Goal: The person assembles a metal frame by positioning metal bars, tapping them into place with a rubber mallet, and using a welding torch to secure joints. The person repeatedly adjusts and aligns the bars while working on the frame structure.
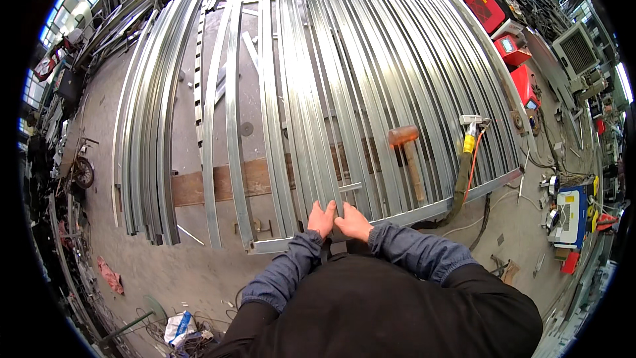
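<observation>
Both hands are at the near end of a long bright metal bar (306, 106), which runs away from me across the frame. My left hand (321, 220) grips the end on its left side, thumb forward and fingers curled. On the right side my right hand (355, 222) closes round the same end, its fingertips partly hidden. Beneath lies a metal frame with a front rail (417, 213) and many parallel bars (397, 79). A mallet (404, 135) with a wooden handle rests on the bars to my right. A short metal piece (350, 187) lies just beyond my right hand.
A yellow-necked hand torch (470, 142) with a thick hose rests on the bars at right. Loose bars (149, 113) are stacked at left. A brown board (192, 187) lies below. Red machines (511, 48) and a blue-and-white machine (571, 215) stand at right.
</observation>
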The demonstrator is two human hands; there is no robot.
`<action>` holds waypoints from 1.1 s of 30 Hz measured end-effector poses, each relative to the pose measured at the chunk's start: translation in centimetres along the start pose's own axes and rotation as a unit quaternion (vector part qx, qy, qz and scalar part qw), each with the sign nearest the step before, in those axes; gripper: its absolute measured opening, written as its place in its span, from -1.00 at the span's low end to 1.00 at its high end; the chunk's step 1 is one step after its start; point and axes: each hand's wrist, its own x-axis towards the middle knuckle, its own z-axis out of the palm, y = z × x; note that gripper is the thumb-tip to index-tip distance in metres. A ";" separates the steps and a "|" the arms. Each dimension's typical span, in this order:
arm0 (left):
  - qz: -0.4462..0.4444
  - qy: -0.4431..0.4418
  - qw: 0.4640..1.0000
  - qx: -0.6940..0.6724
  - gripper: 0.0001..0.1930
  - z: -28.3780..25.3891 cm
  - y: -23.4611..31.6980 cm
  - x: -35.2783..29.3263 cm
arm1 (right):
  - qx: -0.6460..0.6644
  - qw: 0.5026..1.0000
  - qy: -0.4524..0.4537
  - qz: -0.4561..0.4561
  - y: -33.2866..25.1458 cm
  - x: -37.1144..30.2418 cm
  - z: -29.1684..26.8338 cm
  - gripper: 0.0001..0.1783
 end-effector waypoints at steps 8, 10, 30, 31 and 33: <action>0.001 0.063 0.984 0.169 -0.31 1.8 1.0 -0.1 | -0.082 0.994 -0.068 -0.018 0.2 0.3 -3.3 -0.61; 0.019 0.071 0.980 0.187 -0.34 1.1 1.7 -0.7 | -0.071 0.993 -0.083 -0.033 1.5 0.4 -2.7 -0.64; -0.024 0.045 0.958 0.283 -0.40 4.3 1.7 1.2 | 0.164 0.964 -0.201 0.058 5.0 0.3 -2.0 -0.46; -0.031 0.043 0.959 0.279 -0.40 4.3 1.5 1.3 | 0.139 0.967 -0.201 0.070 4.0 0.1 -2.7 -0.47; -0.042 0.037 0.962 0.269 -0.41 4.4 1.4 1.6 | 0.094 0.977 -0.184 0.051 4.2 0.2 -2.2 -0.47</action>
